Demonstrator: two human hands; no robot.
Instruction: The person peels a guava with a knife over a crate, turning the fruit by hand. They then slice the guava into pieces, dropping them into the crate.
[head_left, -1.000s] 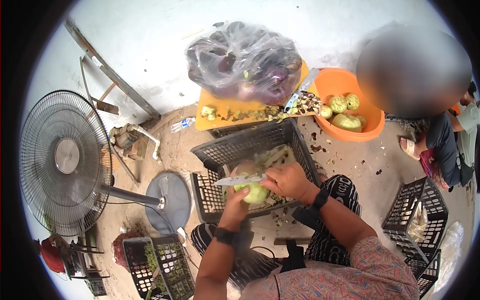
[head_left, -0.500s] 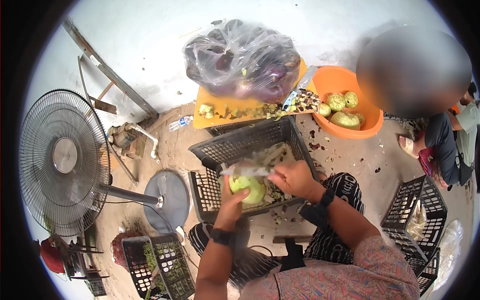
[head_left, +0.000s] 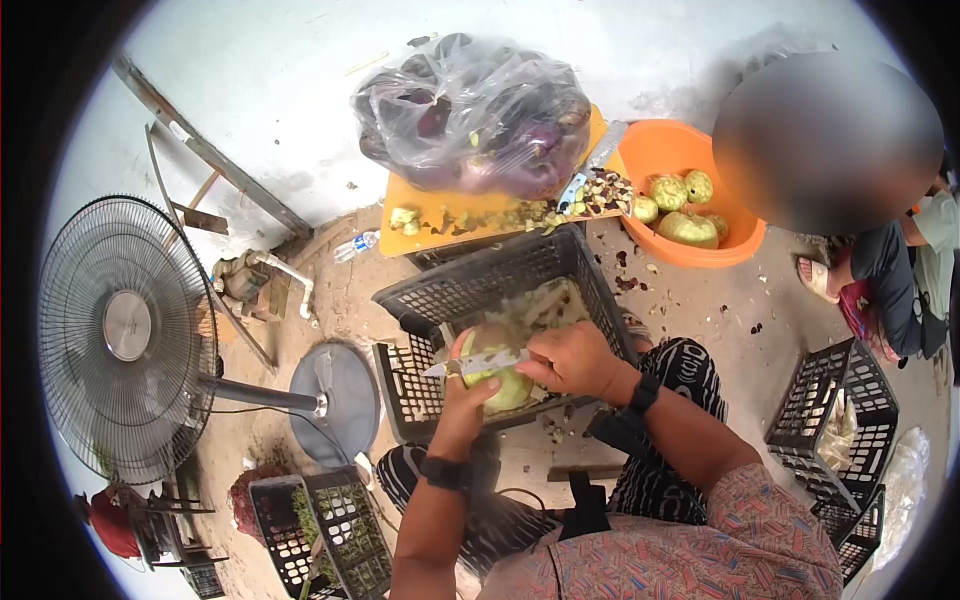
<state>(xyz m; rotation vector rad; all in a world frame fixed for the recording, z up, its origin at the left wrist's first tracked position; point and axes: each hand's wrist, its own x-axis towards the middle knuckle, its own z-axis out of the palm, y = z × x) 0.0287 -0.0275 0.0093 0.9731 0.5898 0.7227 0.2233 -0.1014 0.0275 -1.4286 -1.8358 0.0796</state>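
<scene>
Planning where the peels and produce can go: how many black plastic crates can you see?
3, maybe more. One crate tilted under the hands, catching peels; one crate of greens at bottom left; one crate at right, with what may be another below it at the frame edge.

— What sits beyond the grip?
— An orange board carrying a clear bag of purple eggplants; right of it an orange basin of green fruit.
— And to the left?
— A standing fan, well apart; lower right, black crates — another person sits beyond.
</scene>
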